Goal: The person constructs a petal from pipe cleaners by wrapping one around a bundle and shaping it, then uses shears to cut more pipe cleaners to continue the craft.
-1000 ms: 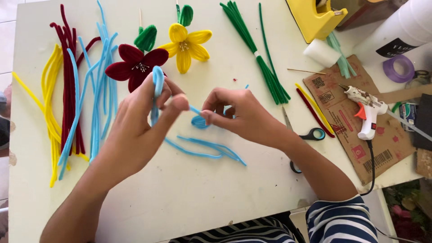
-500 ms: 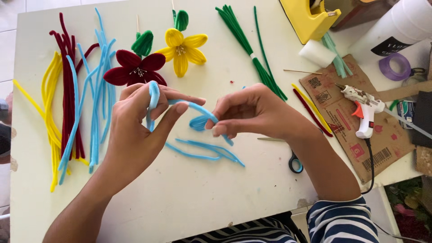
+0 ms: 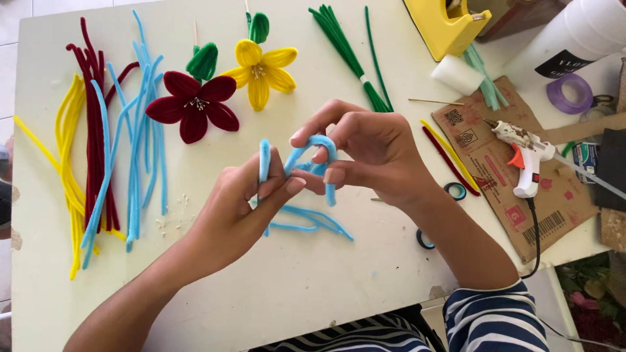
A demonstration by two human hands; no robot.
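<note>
Currently I am holding a light blue pipe cleaner [image 3: 312, 148] between both hands, above the middle of the white bench [image 3: 326, 287].

Going left to right. Far left: a loose bundle of yellow, dark red and light blue pipe cleaners [image 3: 104, 156] is lying lengthwise, running away from me; too overlapped to count. Next: two finished flowers, one dark red flower [image 3: 193, 107] and one yellow flower [image 3: 261, 72], each with a green leaf.

My left hand [image 3: 241, 208] is closing thumb and fingers around one upright end of the light blue pipe cleaner. The piece is arching to the right into my right hand [image 3: 365, 153], which is pinching the curved loop, fingers narrow and curled. So the loop is lying right of the left hand, its long axis running left to right between the hands; the right hand is nearer the bend.

Under the hands: bent blue petal pieces [image 3: 313, 221] are resting on the bench, at least two; exact count unclear.

Further right: one bundle of green pipe cleaners [image 3: 352, 58], one cardboard sheet [image 3: 521, 189], one glue gun [image 3: 525, 153], one purple tape roll [image 3: 568, 93].
</note>
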